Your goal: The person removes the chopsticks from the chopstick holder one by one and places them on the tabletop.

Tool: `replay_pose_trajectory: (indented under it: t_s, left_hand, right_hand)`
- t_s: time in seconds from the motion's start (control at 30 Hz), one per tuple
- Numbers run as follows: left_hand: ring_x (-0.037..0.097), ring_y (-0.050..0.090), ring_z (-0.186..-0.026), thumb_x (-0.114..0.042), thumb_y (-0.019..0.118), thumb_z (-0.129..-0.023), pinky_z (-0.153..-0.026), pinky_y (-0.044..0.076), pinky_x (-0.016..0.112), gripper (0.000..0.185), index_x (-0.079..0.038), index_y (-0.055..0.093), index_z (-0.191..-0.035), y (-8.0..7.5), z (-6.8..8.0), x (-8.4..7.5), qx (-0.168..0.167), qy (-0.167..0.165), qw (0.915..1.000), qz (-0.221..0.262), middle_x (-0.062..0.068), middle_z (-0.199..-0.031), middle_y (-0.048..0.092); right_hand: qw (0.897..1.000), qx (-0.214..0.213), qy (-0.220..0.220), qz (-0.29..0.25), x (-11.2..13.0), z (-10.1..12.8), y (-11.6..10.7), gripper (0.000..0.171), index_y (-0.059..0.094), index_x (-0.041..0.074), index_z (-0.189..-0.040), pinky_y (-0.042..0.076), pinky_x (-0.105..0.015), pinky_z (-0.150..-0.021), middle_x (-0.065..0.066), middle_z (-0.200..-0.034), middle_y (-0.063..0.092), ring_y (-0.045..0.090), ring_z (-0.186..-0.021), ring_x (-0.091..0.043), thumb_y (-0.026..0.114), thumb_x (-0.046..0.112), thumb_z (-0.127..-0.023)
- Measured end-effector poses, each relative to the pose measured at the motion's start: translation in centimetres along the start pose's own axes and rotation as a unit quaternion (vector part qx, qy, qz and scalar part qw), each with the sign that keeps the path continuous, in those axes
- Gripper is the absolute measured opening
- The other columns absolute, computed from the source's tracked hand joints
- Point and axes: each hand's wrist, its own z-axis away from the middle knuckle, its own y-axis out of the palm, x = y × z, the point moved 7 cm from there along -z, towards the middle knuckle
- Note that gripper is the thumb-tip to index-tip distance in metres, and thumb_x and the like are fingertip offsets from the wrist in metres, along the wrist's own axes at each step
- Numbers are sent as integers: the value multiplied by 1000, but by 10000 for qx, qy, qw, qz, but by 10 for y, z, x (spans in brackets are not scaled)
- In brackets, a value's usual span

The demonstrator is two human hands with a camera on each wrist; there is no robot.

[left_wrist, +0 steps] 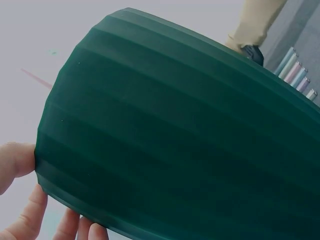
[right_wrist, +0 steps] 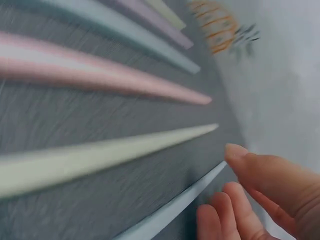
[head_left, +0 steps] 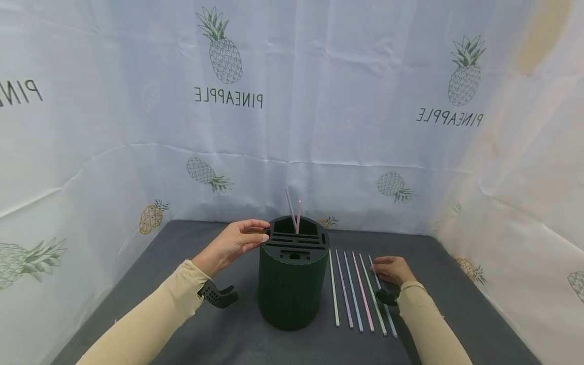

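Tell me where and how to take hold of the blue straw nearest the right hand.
Pinch the blue straw near its far end, coming from above and the right, where the right hand already rests. It lies flat at the row's outer edge, so that side is likely free of the other straws.

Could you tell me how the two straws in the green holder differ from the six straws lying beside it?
The two straws in the holder stand nearly upright, leaning slightly apart in a top slot; the six straws on the mat lie flat in a row. The standing pair is pink and lilac, while the row also has green and blue. The right hand touches the row; the left hand steadies the green holder. All look alike: thin and pastel.
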Motion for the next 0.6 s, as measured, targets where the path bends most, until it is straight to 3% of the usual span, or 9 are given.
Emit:
replay_pose_trajectory:
  t_s: [0.1,0.3,0.4,0.53,0.6]
  left_hand:
    - [23,52,-122,-11,65,-92,-113,37,46,47,0,49,-136,0,0,0,-24,0,10000,7,18,-142,43]
    - [23,53,-120,-9,65,-92,-112,37,47,47,1,49,-135,0,-1,1,-58,-27,10000,63,18,-142,42]
    - [23,53,-120,-9,65,-92,-112,37,46,47,1,49,-135,0,-1,0,-72,-37,9999,63,18,-141,42]
    - [22,54,-119,-8,65,-92,-112,37,46,46,1,50,-135,0,-1,-1,-87,-45,9999,78,18,-141,42]
    - [23,54,-119,-8,65,-92,-112,37,46,46,1,50,-135,0,-1,-1,-87,-45,9999,81,18,-141,42]
  right_hand:
    - [9992,-10,-179,-354,16,5,-2,51,48,-13,-133,58,-36,-85,-24,-121,63,67,-99,-21,66,11,-92]
    - [9881,88,-951,-1205,70,20,-5,61,38,-5,-144,52,-28,-96,-16,-132,55,63,-100,-2,63,22,-95]
    - [9749,159,-1412,-1715,106,33,-4,57,42,-1,-142,51,-25,-97,-9,-126,54,61,-100,0,64,22,-94]
    - [9509,258,-1923,-2412,154,53,1,48,49,4,-135,51,-25,-96,0,-118,56,61,-107,-9,66,18,-93]
    - [9382,332,-2196,-2653,175,62,5,44,52,5,-132,52,-25,-95,-2,-118,56,61,-109,-12,66,15,-92]
